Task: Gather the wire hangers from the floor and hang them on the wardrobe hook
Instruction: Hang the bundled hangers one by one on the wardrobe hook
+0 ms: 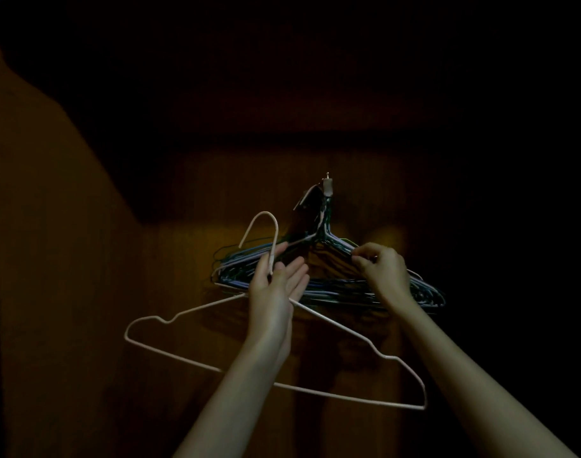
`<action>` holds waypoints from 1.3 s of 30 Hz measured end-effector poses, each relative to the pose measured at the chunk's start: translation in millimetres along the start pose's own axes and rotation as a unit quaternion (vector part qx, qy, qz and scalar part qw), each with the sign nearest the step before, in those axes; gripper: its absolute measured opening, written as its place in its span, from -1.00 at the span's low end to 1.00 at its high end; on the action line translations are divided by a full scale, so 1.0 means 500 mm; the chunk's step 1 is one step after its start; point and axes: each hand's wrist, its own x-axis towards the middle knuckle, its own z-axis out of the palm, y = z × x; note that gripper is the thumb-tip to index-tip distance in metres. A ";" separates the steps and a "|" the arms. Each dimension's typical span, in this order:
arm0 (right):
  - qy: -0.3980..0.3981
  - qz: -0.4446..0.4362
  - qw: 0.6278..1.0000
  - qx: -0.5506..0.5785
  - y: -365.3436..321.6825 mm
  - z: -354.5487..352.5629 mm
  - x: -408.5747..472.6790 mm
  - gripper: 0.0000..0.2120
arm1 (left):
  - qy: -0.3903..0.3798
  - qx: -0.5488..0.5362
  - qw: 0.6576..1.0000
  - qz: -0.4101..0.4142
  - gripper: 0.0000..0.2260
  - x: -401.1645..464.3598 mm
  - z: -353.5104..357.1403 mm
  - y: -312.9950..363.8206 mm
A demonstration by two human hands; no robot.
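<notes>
A small metal wardrobe hook (pixel 327 186) sticks out of the dark wooden panel. From it hangs a bunch of several wire hangers (pixel 335 285), blue, green and pale. My left hand (pixel 276 285) holds a single white wire hanger (pixel 190 312) by the neck just under its curved top, thumb against the wire, fingers fairly straight. That hanger hangs below and left of the bunch, tilted down to the right. My right hand (pixel 383 269) pinches the right shoulder wires of the hanging bunch.
The wardrobe's brown wooden wall (pixel 84 292) fills the view. It is very dim, and the upper part and right side are almost black. A dark edge runs down the far left.
</notes>
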 end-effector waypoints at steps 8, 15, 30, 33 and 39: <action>-0.005 -0.040 0.998 -0.040 0.000 -0.026 -0.034 -0.75 | 0.030 0.008 0.999 -0.027 -0.74 -0.013 -0.011 -0.009; -0.139 -0.090 0.985 0.058 -0.036 -0.051 -0.178 -0.90 | 0.048 0.001 0.998 -0.047 -0.72 -0.035 -0.003 -0.017; -0.022 -0.076 0.995 0.056 -0.018 -0.100 -0.239 -0.93 | -0.064 0.151 0.986 -0.037 -0.69 -0.086 -0.024 -0.006; 0.003 -0.070 0.994 0.084 -0.015 -0.115 -0.225 -0.93 | -0.020 0.193 0.979 0.054 -0.81 -0.093 -0.056 0.005; 0.032 -0.099 0.990 0.099 -0.029 -0.140 -0.184 -0.88 | 0.099 0.483 0.815 0.305 -0.78 -0.074 -0.120 0.014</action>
